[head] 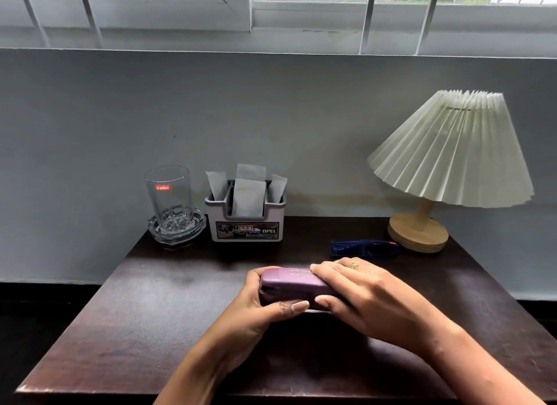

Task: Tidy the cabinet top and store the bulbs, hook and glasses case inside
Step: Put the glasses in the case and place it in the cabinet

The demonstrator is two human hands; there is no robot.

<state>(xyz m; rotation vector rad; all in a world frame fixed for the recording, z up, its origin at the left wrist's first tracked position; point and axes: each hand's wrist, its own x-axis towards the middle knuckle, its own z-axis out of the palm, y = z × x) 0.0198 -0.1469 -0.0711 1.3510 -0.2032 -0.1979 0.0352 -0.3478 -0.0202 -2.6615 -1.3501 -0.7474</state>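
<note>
A purple glasses case with gold lettering on its lid is held just above the middle of the dark wooden cabinet top. My left hand grips its left end from below, thumb along the front edge. My right hand lies over its right half, fingers on the lid and thumb at the front. The case looks nearly closed, with a thin gap at the left end. A pair of blue glasses lies behind my right hand. No bulbs or hook are visible.
At the back left a clear glass tumbler stands on a glass coaster. Beside it is a white holder with grey paper napkins. A pleated lamp on a wooden base stands at the back right. A grey wall rises behind.
</note>
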